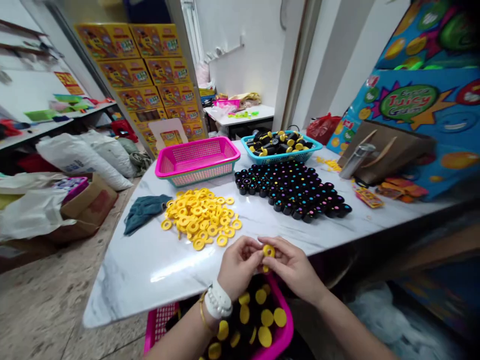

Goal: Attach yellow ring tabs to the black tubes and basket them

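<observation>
A blue carton (412, 104) reading "Juicy" stands at the worktop's (142, 280) right end; left fingers (255, 259) and right fingers (277, 266) pinch a yellow ring (268, 246) near its front edge.

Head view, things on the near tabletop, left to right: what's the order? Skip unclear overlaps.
Dark blue cloth → pile of yellow rings → cluster of black pieces with coloured dots → silver flask.

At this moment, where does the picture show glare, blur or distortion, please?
Head view: a glare streak on the white table, left of the left hand; head view: the yellow boxes lean outward, likely wide-angle distortion; head view: dimness and soft blur at lower right.
</observation>
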The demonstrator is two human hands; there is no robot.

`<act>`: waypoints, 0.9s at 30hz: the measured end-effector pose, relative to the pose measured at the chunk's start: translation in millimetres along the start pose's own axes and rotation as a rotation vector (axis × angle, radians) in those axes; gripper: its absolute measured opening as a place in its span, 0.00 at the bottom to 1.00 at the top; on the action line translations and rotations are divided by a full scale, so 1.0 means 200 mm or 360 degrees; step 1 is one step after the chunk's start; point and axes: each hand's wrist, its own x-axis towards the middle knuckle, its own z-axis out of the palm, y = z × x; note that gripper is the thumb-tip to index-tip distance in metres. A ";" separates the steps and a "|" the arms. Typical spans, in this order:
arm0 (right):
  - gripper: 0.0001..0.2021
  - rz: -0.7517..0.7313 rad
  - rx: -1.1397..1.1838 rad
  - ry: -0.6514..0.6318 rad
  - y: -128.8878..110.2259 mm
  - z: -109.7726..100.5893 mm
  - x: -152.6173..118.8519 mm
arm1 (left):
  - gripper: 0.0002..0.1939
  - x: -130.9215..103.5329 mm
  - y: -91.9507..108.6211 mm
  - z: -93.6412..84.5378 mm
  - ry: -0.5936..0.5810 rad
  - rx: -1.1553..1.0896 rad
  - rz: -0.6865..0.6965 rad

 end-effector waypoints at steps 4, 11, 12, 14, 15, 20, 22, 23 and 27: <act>0.06 0.0027 -0.0505 0.0352 0.08 -0.17 -0.08 | 0.10 0.31 0.00 0.12 0.0151 0.0595 0.0205; 0.03 -0.0171 -0.1183 0.0175 0.05 -0.29 -0.11 | 0.22 0.70 -0.02 0.24 0.0253 0.1196 0.0306; 0.04 -0.0120 -0.1133 0.0162 0.04 -0.30 -0.12 | 0.22 0.71 -0.01 0.26 0.0248 0.1234 0.0289; 0.07 0.0033 -0.0994 0.0158 0.05 -0.30 -0.15 | 0.21 0.72 0.00 0.28 0.0242 0.1284 0.0266; 0.08 0.0115 -0.0913 0.0160 0.05 -0.31 -0.17 | 0.21 0.72 0.00 0.29 0.0239 0.1300 0.0263; 0.12 0.0125 -0.0718 0.0219 0.06 -0.33 -0.12 | 0.15 0.69 0.01 0.28 0.0196 0.1314 0.0294; 0.17 -0.0040 -0.0852 0.0180 0.06 -0.34 -0.05 | 0.12 0.64 0.01 0.23 0.0190 0.1313 0.0311; 0.16 -0.0117 -0.0948 0.0122 0.06 -0.35 -0.02 | 0.12 0.61 0.01 0.20 0.0177 0.1309 0.0324; 0.06 -0.0108 -0.1079 -0.0198 0.04 -0.39 0.06 | 0.12 0.45 -0.01 0.09 -0.0082 0.1206 0.0434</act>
